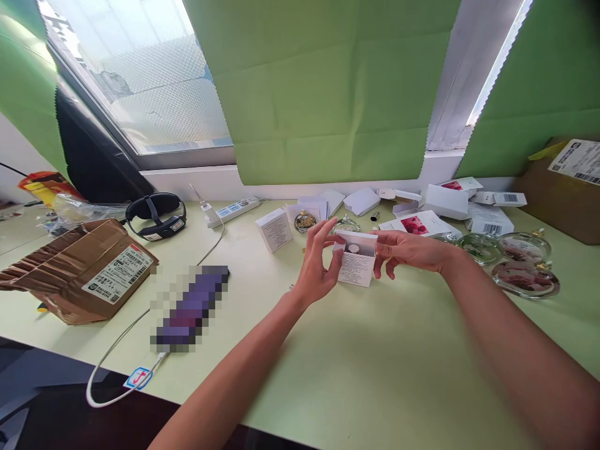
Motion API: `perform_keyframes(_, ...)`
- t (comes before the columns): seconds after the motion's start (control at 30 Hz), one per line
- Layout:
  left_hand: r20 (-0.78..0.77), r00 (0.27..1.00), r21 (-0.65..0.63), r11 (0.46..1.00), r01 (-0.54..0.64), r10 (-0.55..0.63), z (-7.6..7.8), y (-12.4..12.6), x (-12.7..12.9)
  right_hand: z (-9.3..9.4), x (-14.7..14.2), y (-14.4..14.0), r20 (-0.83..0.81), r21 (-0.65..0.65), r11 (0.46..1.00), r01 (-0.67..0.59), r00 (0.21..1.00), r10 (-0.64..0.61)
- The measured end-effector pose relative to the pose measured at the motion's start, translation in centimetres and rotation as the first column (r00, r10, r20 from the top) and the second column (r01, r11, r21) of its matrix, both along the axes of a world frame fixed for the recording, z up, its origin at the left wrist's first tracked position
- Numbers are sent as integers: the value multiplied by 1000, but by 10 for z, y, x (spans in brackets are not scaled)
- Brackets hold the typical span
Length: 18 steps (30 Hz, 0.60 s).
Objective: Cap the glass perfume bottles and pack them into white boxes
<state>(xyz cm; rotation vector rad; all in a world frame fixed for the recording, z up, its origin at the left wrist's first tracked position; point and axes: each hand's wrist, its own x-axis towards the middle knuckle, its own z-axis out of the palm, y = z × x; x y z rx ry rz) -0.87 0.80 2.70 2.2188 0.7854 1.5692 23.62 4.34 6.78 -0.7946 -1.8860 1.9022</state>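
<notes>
Box: small white carton [356, 261], top flap open, held just above the green table [375, 362].
Left hand [319, 265]: fingers pinching its left side.
Right hand [405, 249]: gripping its right edge.
Behind: scattered white boxes [445, 201], round glass bottles [520, 262].

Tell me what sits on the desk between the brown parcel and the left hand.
In the head view, between the brown parcel and the left hand lie a blurred purple item and its white cable; otherwise bare desk.
</notes>
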Motion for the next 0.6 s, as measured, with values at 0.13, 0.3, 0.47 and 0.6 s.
perform_keyframes(0.13,25,1000,-31,1000,0,1,1,0,0,-4,1,0,-45,-43,999,-30,999,29)
perform_keyframes(0.3,48,997,-71,996,-52,55,3,0,2,-6,1,-1,-109,-98,995,-23,994,12)
perform_keyframes(0.47,55,996,-91,994,-61,66,3,-2,4,-7,-2,-1,-54,-73,997,5,999,-9)
perform_keyframes(0.6,61,996,-103,993,-57,63,3,-3,4,-5,-6,-1,9,-50,998,41,999,-40)
